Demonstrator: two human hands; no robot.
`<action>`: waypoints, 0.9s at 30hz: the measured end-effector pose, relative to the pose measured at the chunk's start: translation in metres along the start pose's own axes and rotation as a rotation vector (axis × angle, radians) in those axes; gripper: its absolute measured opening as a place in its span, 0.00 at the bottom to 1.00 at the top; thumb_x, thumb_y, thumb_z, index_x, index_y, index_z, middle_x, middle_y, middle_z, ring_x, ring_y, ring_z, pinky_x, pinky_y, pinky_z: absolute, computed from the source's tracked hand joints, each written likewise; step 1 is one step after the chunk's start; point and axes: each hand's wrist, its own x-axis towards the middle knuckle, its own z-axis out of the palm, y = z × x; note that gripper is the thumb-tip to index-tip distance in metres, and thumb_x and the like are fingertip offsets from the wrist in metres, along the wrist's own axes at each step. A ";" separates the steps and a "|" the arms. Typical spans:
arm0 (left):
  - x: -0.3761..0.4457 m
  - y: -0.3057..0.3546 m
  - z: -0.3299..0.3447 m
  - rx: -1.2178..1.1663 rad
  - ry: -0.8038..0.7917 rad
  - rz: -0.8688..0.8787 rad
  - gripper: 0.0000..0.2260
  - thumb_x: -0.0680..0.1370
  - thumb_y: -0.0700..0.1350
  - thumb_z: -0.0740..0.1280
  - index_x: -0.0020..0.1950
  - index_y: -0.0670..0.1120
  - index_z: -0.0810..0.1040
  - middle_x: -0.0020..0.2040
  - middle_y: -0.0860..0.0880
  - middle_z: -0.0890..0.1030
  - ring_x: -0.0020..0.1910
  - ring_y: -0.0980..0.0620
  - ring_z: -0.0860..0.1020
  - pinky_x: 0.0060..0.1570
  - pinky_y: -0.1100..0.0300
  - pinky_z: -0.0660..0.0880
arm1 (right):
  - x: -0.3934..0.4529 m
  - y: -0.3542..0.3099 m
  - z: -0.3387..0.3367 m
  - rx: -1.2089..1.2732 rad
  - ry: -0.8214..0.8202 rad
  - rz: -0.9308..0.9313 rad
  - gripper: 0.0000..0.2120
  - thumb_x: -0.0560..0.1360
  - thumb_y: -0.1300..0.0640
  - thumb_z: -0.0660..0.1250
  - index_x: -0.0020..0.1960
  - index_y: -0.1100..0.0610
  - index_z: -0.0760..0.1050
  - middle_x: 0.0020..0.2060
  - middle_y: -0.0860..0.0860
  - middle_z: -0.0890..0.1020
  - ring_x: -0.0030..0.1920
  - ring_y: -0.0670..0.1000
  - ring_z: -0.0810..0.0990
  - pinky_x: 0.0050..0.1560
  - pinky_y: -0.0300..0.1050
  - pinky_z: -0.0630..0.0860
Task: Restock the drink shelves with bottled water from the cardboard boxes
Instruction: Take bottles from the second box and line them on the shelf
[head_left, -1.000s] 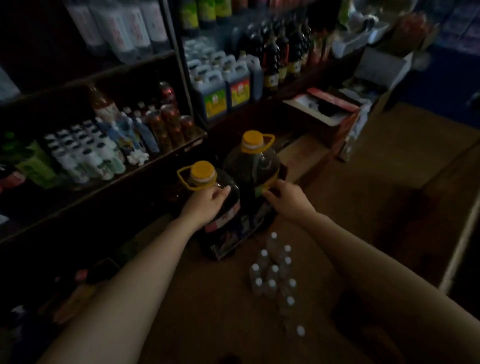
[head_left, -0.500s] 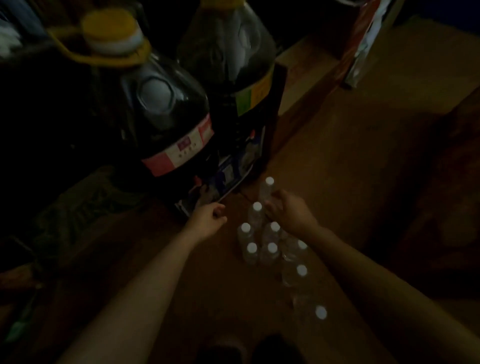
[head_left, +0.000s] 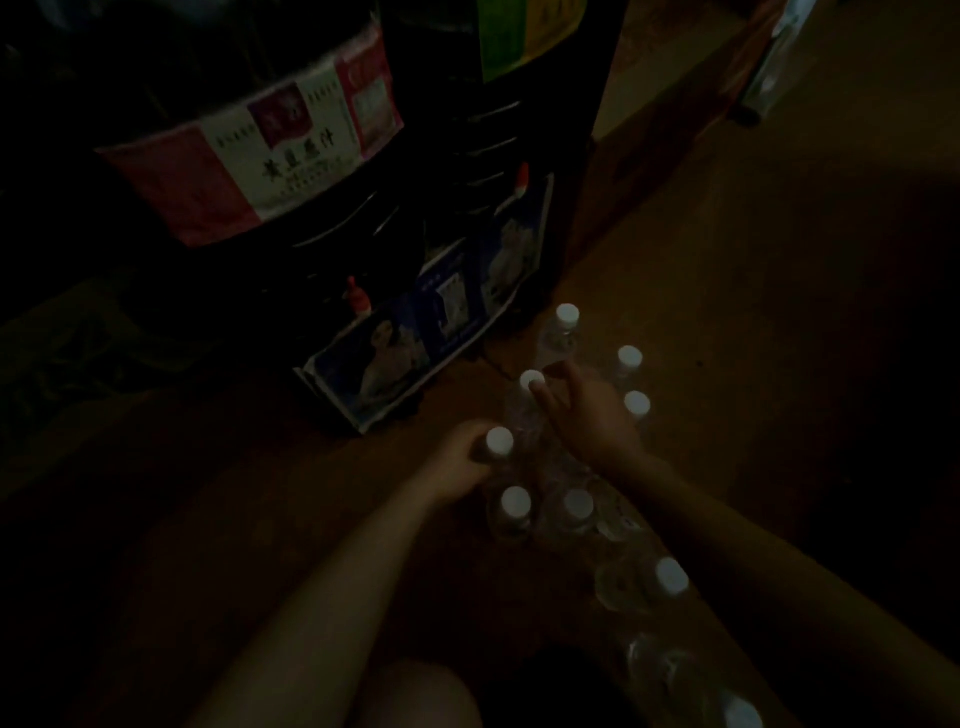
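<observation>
Bottled water (head_left: 576, 509) stands clustered on the floor at lower centre, none shelved yet: left hand (head_left: 462, 460) grips one bottle's neck, right hand (head_left: 587, 415), fingers loosely spread, reaches among the caps.

Left hand (head_left: 462, 457): curled round the neck of a white-capped water bottle (head_left: 500, 441) at the near left of the cluster.
Right hand (head_left: 587, 410): over the middle of the cluster, fingers (head_left: 543, 397) touching another bottle's cap (head_left: 531, 379).
Water bottles (head_left: 576, 506): upright, close together on the floor (head_left: 727, 260).
Large jugs (head_left: 270, 156): far left, dark, labelled, standing on a printed box (head_left: 415, 332).
</observation>
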 end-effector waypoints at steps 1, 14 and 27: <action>0.000 -0.003 0.001 -0.021 0.003 -0.002 0.23 0.77 0.37 0.65 0.71 0.48 0.66 0.70 0.47 0.68 0.69 0.49 0.68 0.64 0.55 0.70 | -0.001 0.000 0.001 -0.004 -0.005 0.006 0.17 0.80 0.46 0.59 0.62 0.55 0.73 0.56 0.52 0.78 0.53 0.50 0.77 0.51 0.46 0.74; -0.029 0.037 -0.066 -0.208 0.217 0.119 0.13 0.75 0.43 0.70 0.57 0.51 0.73 0.56 0.55 0.76 0.56 0.57 0.74 0.54 0.59 0.74 | -0.004 -0.046 -0.030 0.055 0.007 -0.036 0.14 0.79 0.48 0.61 0.58 0.56 0.74 0.50 0.49 0.78 0.49 0.48 0.76 0.49 0.46 0.76; -0.204 0.275 -0.175 -0.250 0.202 0.283 0.09 0.74 0.46 0.71 0.53 0.54 0.76 0.53 0.54 0.79 0.53 0.59 0.77 0.48 0.63 0.75 | -0.058 -0.233 -0.235 0.037 -0.467 0.102 0.29 0.75 0.55 0.69 0.71 0.59 0.62 0.66 0.55 0.72 0.64 0.54 0.73 0.56 0.41 0.70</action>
